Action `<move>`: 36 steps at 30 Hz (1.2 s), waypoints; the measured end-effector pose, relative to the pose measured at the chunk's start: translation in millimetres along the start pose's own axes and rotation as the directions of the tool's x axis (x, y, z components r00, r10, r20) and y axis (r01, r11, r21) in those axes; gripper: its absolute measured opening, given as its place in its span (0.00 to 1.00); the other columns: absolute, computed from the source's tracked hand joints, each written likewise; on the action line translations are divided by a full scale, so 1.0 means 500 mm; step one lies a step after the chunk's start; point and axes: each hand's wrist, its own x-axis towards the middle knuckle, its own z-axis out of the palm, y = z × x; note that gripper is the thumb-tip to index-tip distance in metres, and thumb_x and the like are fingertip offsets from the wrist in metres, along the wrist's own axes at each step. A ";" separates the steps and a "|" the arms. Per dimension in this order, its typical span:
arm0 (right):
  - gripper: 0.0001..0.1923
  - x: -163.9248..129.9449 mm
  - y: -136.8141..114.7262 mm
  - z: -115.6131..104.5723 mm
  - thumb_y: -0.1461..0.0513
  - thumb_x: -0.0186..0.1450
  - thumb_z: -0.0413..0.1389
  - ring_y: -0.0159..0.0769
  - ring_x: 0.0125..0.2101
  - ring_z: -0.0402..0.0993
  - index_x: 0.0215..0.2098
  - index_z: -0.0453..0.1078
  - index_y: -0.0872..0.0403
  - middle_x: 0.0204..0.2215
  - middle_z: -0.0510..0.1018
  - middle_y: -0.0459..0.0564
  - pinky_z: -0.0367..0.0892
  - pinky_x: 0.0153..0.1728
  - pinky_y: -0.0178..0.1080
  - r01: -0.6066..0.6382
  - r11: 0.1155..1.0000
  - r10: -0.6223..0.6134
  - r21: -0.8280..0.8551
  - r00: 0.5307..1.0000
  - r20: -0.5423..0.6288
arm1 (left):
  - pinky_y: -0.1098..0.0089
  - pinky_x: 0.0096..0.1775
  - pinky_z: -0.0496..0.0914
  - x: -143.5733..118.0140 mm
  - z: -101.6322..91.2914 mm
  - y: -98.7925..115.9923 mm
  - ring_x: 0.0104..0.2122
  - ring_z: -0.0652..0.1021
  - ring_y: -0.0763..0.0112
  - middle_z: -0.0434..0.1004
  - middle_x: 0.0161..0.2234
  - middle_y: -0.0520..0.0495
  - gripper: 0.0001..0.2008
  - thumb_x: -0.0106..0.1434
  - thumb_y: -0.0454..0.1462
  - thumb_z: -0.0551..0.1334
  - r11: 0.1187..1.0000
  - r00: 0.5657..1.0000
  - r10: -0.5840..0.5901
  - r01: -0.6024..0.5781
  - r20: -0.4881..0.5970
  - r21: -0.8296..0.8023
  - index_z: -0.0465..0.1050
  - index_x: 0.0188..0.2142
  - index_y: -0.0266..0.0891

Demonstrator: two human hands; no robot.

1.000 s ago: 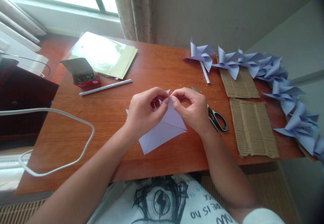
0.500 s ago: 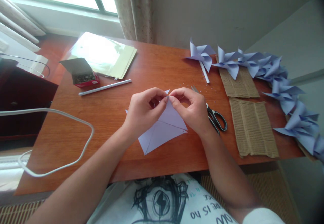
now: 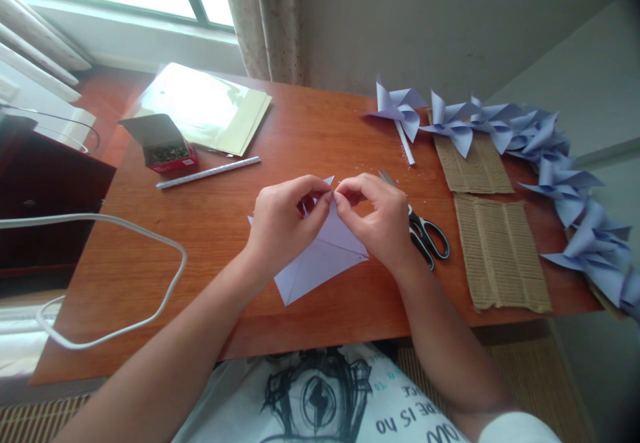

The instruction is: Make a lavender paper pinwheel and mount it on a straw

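Observation:
A square sheet of white paper [image 3: 320, 266] with creases or cuts running from its corners lies on the table, turned with one corner toward me. Over its far part, my left hand [image 3: 290, 219] pinches thumb and forefinger together. Facing it, my right hand [image 3: 375, 216] makes the same pinch, the fingertips of both nearly meeting. Whatever sits between them is too small to make out. Black-handled scissors [image 3: 427, 236] lie just right of my right hand, the blades partly behind it. A small hole mark shows near the paper's right corner.
Several paper pinwheels [image 3: 453, 123] line the right and back edge, some on cardboard pieces [image 3: 503, 253]. One pinwheel [image 3: 399, 109] has a rolled paper stick. At left are an open red box [image 3: 173, 156] of small metal pieces, a paper stick [image 3: 210, 173], folders [image 3: 250, 123] and a white cable [image 3: 175, 283].
My fingertips have drawn very slightly apart, the right hand tilting a little. The paper and everything else on the table stay in place.

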 end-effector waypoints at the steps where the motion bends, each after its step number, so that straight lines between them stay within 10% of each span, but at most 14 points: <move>1: 0.05 0.000 0.000 0.001 0.67 0.66 0.59 0.33 0.30 0.74 0.32 0.72 0.51 0.28 0.78 0.44 0.70 0.35 0.37 0.012 1.000 -0.012 -0.021 1.000 -0.006 | 0.73 0.28 0.68 0.000 0.000 0.001 0.23 0.74 0.74 0.79 0.25 0.51 0.05 0.62 0.34 0.63 1.000 1.000 0.008 -0.008 0.000 0.014 0.79 0.33 0.37; 36: 0.07 -0.005 0.002 0.001 0.65 0.69 0.56 0.37 0.33 0.74 0.34 0.72 0.49 0.30 0.79 0.47 0.69 0.39 0.41 0.074 0.990 -0.075 -0.121 0.997 -0.011 | 0.70 0.33 0.68 -0.012 0.002 -0.001 0.29 0.77 0.70 0.82 0.33 0.48 0.08 0.67 0.34 0.58 0.915 0.968 0.248 -0.243 0.027 0.322 0.78 0.38 0.40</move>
